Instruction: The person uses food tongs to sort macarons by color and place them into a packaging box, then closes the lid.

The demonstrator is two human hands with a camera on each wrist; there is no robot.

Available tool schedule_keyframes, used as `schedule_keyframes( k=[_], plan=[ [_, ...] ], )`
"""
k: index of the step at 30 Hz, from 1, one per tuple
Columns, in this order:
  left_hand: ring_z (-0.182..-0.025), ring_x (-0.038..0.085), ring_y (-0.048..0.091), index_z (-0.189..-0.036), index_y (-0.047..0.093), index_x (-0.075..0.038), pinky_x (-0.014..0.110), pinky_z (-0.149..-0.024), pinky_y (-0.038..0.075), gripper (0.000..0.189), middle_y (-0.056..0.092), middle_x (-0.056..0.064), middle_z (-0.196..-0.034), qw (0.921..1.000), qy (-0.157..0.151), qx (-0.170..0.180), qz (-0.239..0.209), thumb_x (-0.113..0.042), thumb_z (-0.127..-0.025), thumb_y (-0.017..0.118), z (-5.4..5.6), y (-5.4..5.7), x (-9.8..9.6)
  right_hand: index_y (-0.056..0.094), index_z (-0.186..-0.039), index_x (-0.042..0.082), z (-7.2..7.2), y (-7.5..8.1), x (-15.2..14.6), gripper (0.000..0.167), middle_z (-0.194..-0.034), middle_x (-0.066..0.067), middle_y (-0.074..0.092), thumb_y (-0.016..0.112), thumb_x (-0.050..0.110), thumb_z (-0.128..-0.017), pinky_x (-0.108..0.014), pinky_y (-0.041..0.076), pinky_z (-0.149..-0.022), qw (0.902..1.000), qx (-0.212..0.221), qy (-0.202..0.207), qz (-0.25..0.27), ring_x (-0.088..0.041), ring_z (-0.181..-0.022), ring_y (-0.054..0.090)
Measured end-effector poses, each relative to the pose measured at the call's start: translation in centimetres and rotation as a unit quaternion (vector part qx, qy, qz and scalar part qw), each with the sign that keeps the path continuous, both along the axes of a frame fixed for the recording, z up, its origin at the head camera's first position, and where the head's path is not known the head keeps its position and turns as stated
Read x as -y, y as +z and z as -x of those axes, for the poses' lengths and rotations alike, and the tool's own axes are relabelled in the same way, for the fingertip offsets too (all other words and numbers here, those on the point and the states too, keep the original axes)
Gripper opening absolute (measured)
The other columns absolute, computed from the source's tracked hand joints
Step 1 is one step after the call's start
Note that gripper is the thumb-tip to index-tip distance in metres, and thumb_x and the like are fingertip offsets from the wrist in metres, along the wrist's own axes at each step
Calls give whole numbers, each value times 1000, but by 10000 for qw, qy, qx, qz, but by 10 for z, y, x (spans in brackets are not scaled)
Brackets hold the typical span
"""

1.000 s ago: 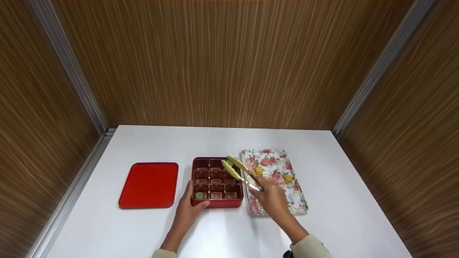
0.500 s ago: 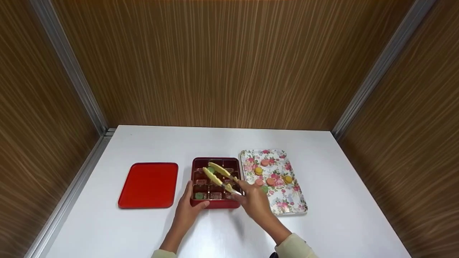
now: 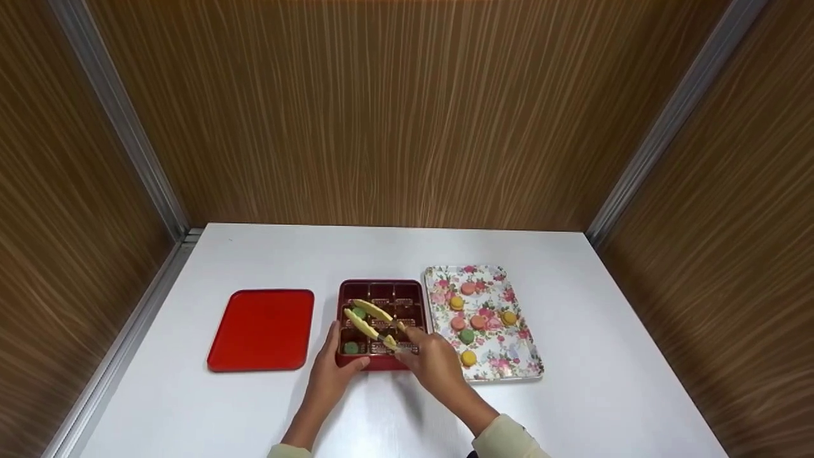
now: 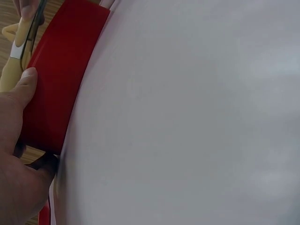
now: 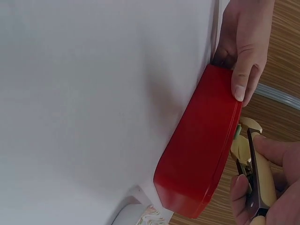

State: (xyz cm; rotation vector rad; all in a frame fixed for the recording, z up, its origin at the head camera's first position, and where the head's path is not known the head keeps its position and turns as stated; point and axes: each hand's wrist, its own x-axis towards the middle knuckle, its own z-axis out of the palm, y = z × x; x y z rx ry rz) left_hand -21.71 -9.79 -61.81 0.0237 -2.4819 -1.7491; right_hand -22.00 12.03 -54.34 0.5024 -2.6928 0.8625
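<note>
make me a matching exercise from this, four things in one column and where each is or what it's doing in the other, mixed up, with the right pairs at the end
1. Left hand
2. Tongs
3. Flowered tray
4. Flat red piece

A. Bears pink, yellow and green macarons
B. Lies apart from the divided box, to its left
C. Held in the right hand, tips about a green macaron
D. Grips the box's near left corner

Right pairs: 1-D, 2-C, 3-A, 4-B

- left hand (image 3: 329, 374) and right hand (image 3: 437, 364): bare
- left sleeve (image 3: 289, 451): pale khaki
- right sleeve (image 3: 509, 439): same khaki, black bit (image 3: 472, 455) beside it, can't tell what lol
</note>
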Motion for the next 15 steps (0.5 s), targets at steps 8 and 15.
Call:
schedule_keyframes(
  k=[8, 15],
  plan=[
    [-155, 37, 14, -163, 17, -16, 56, -124, 18, 102, 16, 14, -169, 10000, -50, 27, 5, -37, -86, 80, -1, 0, 2, 70, -126, 4, -1, -3, 2, 51, -108, -13, 76, 83, 24, -82, -39, 58, -69, 10000, -44, 13, -77, -25, -81, 69],
    [-155, 35, 13, -163, 16, -16, 55, -124, 18, 102, 14, 12, -169, 10000, -75, 39, -22, -40, -86, 79, -1, 0, 2, 70, -125, 4, -2, -5, 2, 48, -108, -12, 76, 82, 24, -84, -41, 57, -70, 10000, -1, 48, -26, -24, -82, 68]
  ],
)
